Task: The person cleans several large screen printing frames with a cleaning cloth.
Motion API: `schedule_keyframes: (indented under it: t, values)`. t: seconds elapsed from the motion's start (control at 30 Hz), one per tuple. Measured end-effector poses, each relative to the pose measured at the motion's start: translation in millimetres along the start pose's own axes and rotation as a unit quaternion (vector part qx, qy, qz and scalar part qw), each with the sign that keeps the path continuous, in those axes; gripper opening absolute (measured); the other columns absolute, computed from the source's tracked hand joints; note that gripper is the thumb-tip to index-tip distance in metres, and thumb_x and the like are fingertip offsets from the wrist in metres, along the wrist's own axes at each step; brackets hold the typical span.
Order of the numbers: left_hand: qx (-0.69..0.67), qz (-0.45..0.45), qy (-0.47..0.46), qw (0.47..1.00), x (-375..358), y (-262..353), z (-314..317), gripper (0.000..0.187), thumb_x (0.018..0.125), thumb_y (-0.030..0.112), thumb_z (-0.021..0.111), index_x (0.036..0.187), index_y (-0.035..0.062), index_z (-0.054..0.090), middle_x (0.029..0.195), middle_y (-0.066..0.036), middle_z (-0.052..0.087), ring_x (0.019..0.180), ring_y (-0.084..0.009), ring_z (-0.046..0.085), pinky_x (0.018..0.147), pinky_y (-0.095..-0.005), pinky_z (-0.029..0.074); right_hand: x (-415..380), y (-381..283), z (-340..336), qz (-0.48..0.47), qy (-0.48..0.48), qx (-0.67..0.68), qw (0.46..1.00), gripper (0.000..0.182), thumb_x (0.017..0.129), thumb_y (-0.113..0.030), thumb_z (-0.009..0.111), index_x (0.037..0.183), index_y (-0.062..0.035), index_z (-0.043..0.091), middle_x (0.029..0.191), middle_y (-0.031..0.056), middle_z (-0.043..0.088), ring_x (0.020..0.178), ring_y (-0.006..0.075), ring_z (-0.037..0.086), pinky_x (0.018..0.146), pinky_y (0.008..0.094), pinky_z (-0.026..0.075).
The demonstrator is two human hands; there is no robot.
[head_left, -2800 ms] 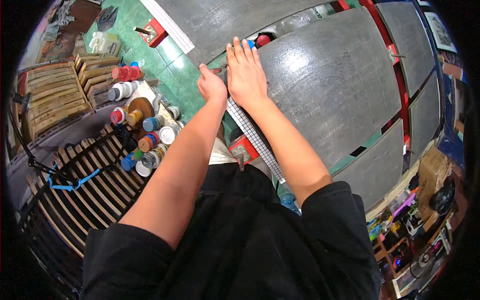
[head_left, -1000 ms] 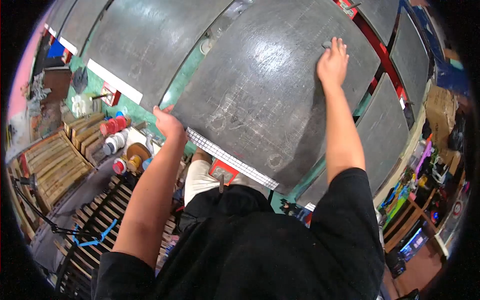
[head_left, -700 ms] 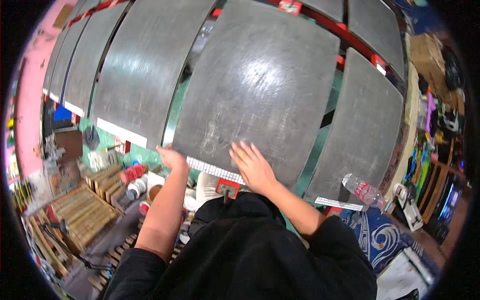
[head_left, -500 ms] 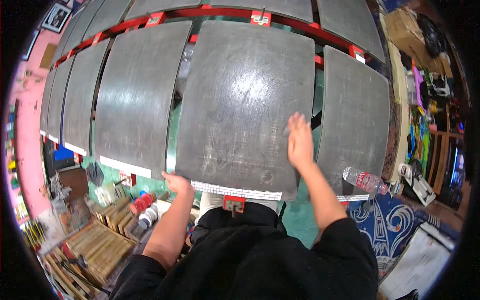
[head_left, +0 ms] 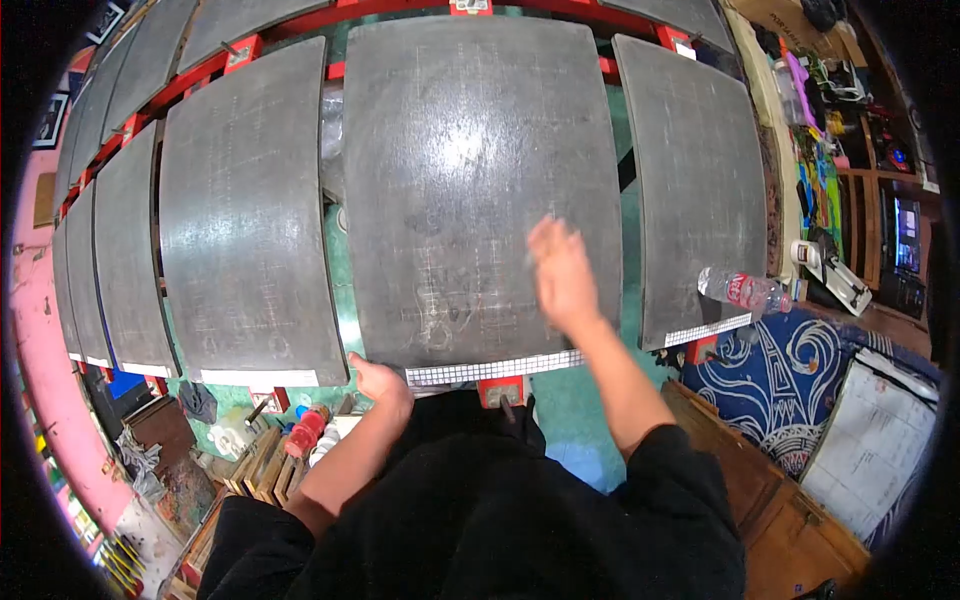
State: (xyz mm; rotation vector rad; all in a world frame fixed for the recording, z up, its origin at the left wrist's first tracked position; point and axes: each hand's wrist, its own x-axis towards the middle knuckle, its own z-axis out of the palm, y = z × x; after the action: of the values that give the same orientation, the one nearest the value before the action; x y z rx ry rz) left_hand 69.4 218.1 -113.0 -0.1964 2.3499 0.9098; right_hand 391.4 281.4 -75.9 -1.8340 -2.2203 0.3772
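Observation:
A large dark grey board (head_left: pixel 470 190) lies in front of me, with pale scratch marks and a bright reflection on its top. A white strip with a black grid (head_left: pixel 490 370) runs along its near edge. My left hand (head_left: pixel 382 381) is at the board's near left corner, thumb at the edge and the other fingers hidden beneath. Over the right part of the board is my right hand (head_left: pixel 565 275), palm down with fingers stretched forward, their tips blurred by motion.
Similar boards (head_left: pixel 245 200) stand left, right and behind on a red metal frame (head_left: pixel 500 392). A plastic bottle (head_left: pixel 745 290) lies on the right board's near corner. Red-capped containers (head_left: pixel 308 430) and wooden frames (head_left: pixel 258 465) sit low left; a blue patterned cloth (head_left: pixel 770 370) is at right.
My right hand has moved leftward over the board, away from its right edge. The view has shifted; my left hand stays at the near left corner.

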Motion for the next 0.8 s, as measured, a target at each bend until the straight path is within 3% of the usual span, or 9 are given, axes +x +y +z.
schedule_keyframes:
  t: [0.17,0.27,0.33,0.4,0.43,0.53,0.67,0.73,0.8]
  values:
    - [0.031,-0.049,-0.072,0.996,23.9,-12.6,-17.0,0.088,0.101,0.066,0.046,0.138,-0.0132,0.057,0.138,-0.024,0.063,0.117,-0.0347,0.062,0.101,-0.0439,0.049,40.2,-29.2,38.9,0.199,0.209,0.008,0.958,0.061,0.102,-0.014,0.046,0.162,-0.0066,0.036,0.169,0.0199,0.03,0.155,0.0418,0.03,0.129,0.0553,0.017]
    - [0.061,-0.118,-0.213,0.968,-7.5,18.3,-51.2,0.085,0.105,0.064,0.039,0.153,-0.0062,0.041,0.152,-0.02,0.05,0.134,-0.0324,0.051,0.109,-0.0462,0.043,-2.0,-107.7,49.6,0.085,0.05,0.086,0.991,0.064,0.102,-0.014,0.047,0.163,-0.005,0.032,0.169,0.0232,0.028,0.157,0.042,0.027,0.13,0.0535,0.016]
    - [0.028,0.001,-0.356,0.934,0.7,3.2,-79.7,0.069,0.109,0.051,0.036,0.154,-0.0021,0.04,0.151,-0.018,0.048,0.142,-0.0336,0.044,0.118,-0.0471,0.034,-26.0,-127.4,37.0,0.07,-0.006,0.115,0.991,0.069,0.101,-0.018,0.052,0.165,-0.0066,0.027,0.171,0.0227,0.024,0.158,0.0415,0.023,0.13,0.0535,0.016]
    - [0.154,0.473,-0.361,0.789,-42.6,20.7,-97.3,0.055,0.106,0.029,0.049,0.151,-0.0013,0.043,0.151,-0.02,0.047,0.143,-0.0371,0.042,0.123,-0.0459,0.027,-44.1,-130.7,17.8,0.038,-0.027,0.243,0.969,0.079,0.099,-0.025,0.06,0.167,-0.0084,0.023,0.172,0.0239,0.018,0.159,0.0425,0.018,0.129,0.0561,0.013]
    - [0.183,0.558,-0.42,0.691,-65.8,42.6,-89.8,0.059,0.093,0.016,0.066,0.147,0.0003,0.048,0.151,-0.023,0.047,0.143,-0.039,0.043,0.122,-0.0476,0.029,-57.4,-121.5,16.3,0.051,0.005,0.252,0.966,0.085,0.097,-0.028,0.064,0.167,-0.0083,0.021,0.173,0.0257,0.012,0.161,0.0431,0.007,0.129,0.0563,0.006]
    - [0.268,0.705,-0.456,0.472,-106.9,60.8,-25.7,0.063,0.083,0.026,0.081,0.14,0.0117,0.058,0.151,-0.025,0.046,0.143,-0.0483,0.038,0.121,-0.057,0.028,-106.7,-81.6,5.5,0.231,0.185,0.141,0.945,0.083,0.096,-0.027,0.067,0.165,-0.0083,0.026,0.171,0.0256,0.018,0.159,0.0435,0.015,0.128,0.0579,0.007]
    - [0.301,0.793,-0.454,0.272,-85.7,20.4,47.9,0.047,0.088,0.033,0.076,0.129,0.0158,0.062,0.138,-0.013,0.056,0.134,-0.0367,0.048,0.111,-0.0592,0.035,-152.7,-24.4,32.3,0.442,0.375,0.067,0.812,0.073,0.098,-0.022,0.068,0.161,-0.0075,0.033,0.168,0.0242,0.022,0.153,0.0447,0.026,0.125,0.0567,0.019]
    - [0.308,0.82,-0.419,0.24,-82.9,33.0,71.4,0.037,0.091,0.034,0.072,0.12,0.014,0.062,0.126,-0.01,0.058,0.124,-0.0326,0.052,0.105,-0.0581,0.037,-143.1,-11.2,34.5,0.543,0.451,0.21,0.677,0.067,0.101,-0.018,0.065,0.159,-0.006,0.035,0.168,0.0242,0.015,0.151,0.0455,0.029,0.122,0.0554,0.029]
    - [0.379,0.798,-0.356,0.304,-95.3,72.3,124.9,0.034,0.092,0.032,0.068,0.116,0.0086,0.06,0.12,-0.013,0.058,0.116,-0.0342,0.054,0.104,-0.0575,0.036,-127.9,-11.8,38.0,0.533,0.457,0.25,0.667,0.063,0.104,-0.021,0.061,0.158,-0.0056,0.035,0.17,0.0232,0.008,0.152,0.0468,0.026,0.119,0.0566,0.034]
